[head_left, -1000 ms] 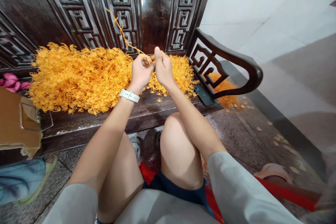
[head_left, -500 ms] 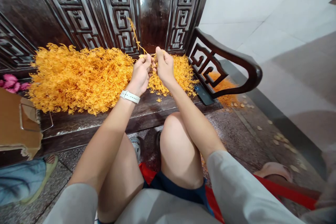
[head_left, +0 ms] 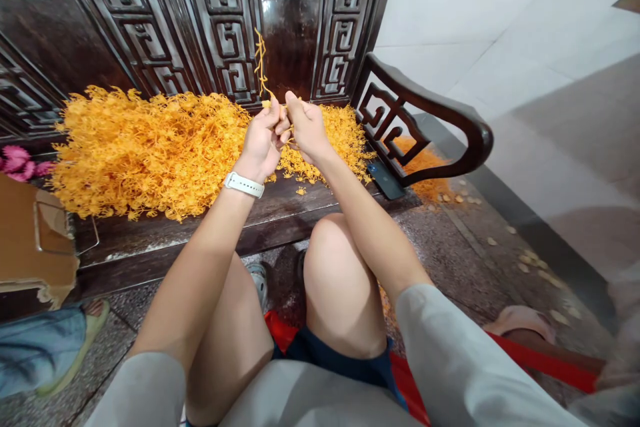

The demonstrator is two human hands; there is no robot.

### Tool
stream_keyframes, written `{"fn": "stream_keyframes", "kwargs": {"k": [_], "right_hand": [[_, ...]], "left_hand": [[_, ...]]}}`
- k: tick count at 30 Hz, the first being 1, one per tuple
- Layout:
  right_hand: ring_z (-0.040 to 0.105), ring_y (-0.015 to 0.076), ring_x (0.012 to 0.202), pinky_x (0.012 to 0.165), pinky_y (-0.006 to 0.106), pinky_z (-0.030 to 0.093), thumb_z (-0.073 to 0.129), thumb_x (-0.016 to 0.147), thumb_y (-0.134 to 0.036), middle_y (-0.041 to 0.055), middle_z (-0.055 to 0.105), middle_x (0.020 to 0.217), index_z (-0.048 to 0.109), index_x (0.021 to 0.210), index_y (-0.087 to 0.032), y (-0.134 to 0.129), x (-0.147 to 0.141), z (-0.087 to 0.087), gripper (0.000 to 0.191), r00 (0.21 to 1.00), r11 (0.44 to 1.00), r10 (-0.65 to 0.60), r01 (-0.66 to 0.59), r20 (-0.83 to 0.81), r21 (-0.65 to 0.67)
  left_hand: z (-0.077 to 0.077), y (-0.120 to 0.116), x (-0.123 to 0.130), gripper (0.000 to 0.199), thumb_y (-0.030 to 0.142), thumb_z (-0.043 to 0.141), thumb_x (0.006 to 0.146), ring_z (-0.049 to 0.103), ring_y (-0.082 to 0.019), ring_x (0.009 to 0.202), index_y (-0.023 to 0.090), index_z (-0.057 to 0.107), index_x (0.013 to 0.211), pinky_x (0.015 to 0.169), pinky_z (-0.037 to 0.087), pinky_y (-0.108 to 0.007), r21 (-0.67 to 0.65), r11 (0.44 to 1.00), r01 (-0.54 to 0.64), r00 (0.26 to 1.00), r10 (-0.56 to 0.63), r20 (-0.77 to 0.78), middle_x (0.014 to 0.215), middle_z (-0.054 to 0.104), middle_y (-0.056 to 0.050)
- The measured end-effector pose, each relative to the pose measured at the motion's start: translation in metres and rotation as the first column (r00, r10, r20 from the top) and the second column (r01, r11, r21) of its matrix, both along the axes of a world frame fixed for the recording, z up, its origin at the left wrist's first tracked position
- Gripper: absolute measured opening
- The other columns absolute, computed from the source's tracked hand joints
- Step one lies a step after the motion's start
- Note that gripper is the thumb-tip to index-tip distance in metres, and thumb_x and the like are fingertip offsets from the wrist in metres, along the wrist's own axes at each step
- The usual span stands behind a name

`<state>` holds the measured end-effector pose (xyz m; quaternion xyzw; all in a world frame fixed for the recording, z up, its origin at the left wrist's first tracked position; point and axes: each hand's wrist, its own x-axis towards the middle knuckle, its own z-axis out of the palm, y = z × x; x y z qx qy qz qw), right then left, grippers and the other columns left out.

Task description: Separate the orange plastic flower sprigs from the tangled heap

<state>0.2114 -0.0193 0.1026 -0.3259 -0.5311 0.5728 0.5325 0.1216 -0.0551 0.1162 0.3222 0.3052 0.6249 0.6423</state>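
Observation:
My left hand (head_left: pixel 263 140), with a pale watch band at the wrist, pinches a thin orange stem (head_left: pixel 261 67) that sticks up above the fingertips. Close beside it, my right hand (head_left: pixel 306 125) is closed at the same orange piece, its fingertips almost touching the left ones. Between the hands the small parts are partly hidden by the fingers. A large heap of orange plastic flower pieces (head_left: pixel 150 153) lies to the left on the dark wooden bench (head_left: pixel 270 203). Behind and right of my hands is a smaller orange pile (head_left: pixel 343 137).
A phone (head_left: pixel 385 180) lies by the bench's curved armrest (head_left: pixel 450 110). Pink flowers (head_left: pixel 19 161) and a cardboard box (head_left: pixel 30 240) are at the left. Orange pieces (head_left: pixel 423 170) lie beyond the armrest. Other people's feet show at both sides.
The orange stem now stands more upright above my left fingers. Both hands have shifted slightly left in view, still close together.

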Motion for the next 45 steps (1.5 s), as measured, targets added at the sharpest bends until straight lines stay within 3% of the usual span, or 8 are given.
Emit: {"fn": "stream_keyframes", "kwargs": {"k": [7, 20, 28, 35, 37, 40, 42, 45], "right_hand": [[0.045, 0.0061, 0.04, 0.036, 0.016, 0.02, 0.057, 0.098, -0.073, -0.0075, 0.044, 0.05, 0.05, 0.078, -0.022, -0.003, 0.003, 0.001, 0.056, 0.996, 0.995, 0.083, -0.085, -0.024, -0.059], [0.023, 0.0057, 0.041, 0.036, 0.017, 0.024, 0.056, 0.098, -0.076, -0.0091, 0.024, 0.052, 0.045, 0.078, -0.024, -0.009, 0.017, 0.007, 0.057, 0.977, 0.975, 0.182, -0.194, -0.108, -0.111], [0.007, 0.0034, 0.038, 0.031, 0.015, 0.015, 0.053, 0.1, -0.075, -0.0105, 0.017, 0.046, 0.029, 0.068, -0.023, -0.007, 0.025, 0.018, 0.065, 0.775, 0.881, 0.423, -0.472, -0.469, 0.015], [0.033, 0.0072, 0.036, 0.036, 0.019, 0.034, 0.065, 0.092, -0.073, -0.0063, 0.033, 0.045, 0.041, 0.064, -0.024, -0.019, 0.067, 0.006, 0.061, 0.72, 0.716, 0.692, -0.694, -0.054, -0.073], [0.041, 0.0087, 0.041, 0.039, 0.02, 0.039, 0.068, 0.092, -0.069, -0.0036, 0.041, 0.049, 0.046, 0.066, -0.023, 0.002, 0.075, 0.003, 0.056, 0.793, 0.791, 0.606, -0.609, -0.057, -0.065], [0.048, 0.0103, 0.051, 0.043, 0.019, 0.045, 0.06, 0.098, -0.064, -0.0016, 0.05, 0.062, 0.051, 0.079, -0.023, 0.053, 0.07, -0.002, 0.047, 0.952, 0.959, 0.165, -0.215, -0.257, -0.182], [0.052, 0.0106, 0.056, 0.047, 0.018, 0.049, 0.054, 0.104, -0.059, -0.0009, 0.052, 0.07, 0.049, 0.085, -0.023, 0.079, 0.06, -0.014, 0.041, 0.953, 0.908, -0.121, -0.007, -0.277, -0.419], [0.043, 0.0071, 0.05, 0.041, 0.012, 0.039, 0.047, 0.11, -0.046, -0.0035, 0.049, 0.069, 0.047, 0.088, -0.022, 0.087, 0.049, -0.045, 0.033, 0.949, 0.801, -0.237, 0.069, -0.21, -0.595]], "left_hand": [[0.007, -0.008, -0.008, 0.039, 0.026, 0.05, 0.111, 0.037, -0.004, 0.04, 0.02, 0.051, 0.072, 0.042, 0.035, -0.018, -0.049, 0.997, 0.058, 0.993, -0.052, 0.104, 0.056, 0.047, 0.005], [0.011, -0.01, -0.02, 0.048, 0.05, 0.043, 0.112, 0.025, -0.006, 0.034, 0.021, 0.057, 0.077, 0.035, 0.029, -0.02, -0.029, 0.993, 0.118, 0.993, -0.117, 0.03, 0.049, 0.03, 0.007], [0.009, -0.014, -0.022, 0.049, 0.043, 0.033, 0.115, 0.026, -0.009, 0.04, 0.022, 0.052, 0.075, 0.041, 0.032, -0.02, 0.084, 0.991, -0.108, 0.993, 0.103, 0.054, 0.054, 0.025, 0.004], [0.019, -0.01, -0.049, 0.052, 0.043, 0.038, 0.114, 0.026, -0.009, 0.042, 0.02, 0.05, 0.069, 0.045, 0.035, -0.02, 0.162, 0.968, -0.19, 0.976, 0.169, 0.135, 0.055, 0.024, 0.004], [0.02, -0.01, -0.061, 0.052, 0.043, 0.041, 0.113, 0.025, -0.009, 0.042, 0.02, 0.048, 0.067, 0.045, 0.034, -0.02, 0.177, 0.963, -0.202, 0.971, 0.174, 0.162, 0.055, 0.023, 0.004], [0.021, -0.011, -0.076, 0.052, 0.042, 0.042, 0.113, 0.025, -0.008, 0.041, 0.02, 0.047, 0.066, 0.044, 0.033, -0.02, 0.18, 0.958, -0.224, 0.966, 0.194, 0.17, 0.053, 0.023, 0.004], [0.021, -0.011, -0.08, 0.052, 0.04, 0.039, 0.114, 0.024, -0.008, 0.04, 0.02, 0.048, 0.067, 0.044, 0.033, -0.02, 0.179, 0.959, -0.22, 0.965, 0.188, 0.181, 0.052, 0.023, 0.005], [0.021, -0.011, -0.078, 0.05, 0.042, 0.041, 0.113, 0.024, -0.008, 0.039, 0.021, 0.049, 0.068, 0.042, 0.033, -0.02, 0.19, 0.965, -0.184, 0.968, 0.143, 0.208, 0.052, 0.024, 0.005]]}}
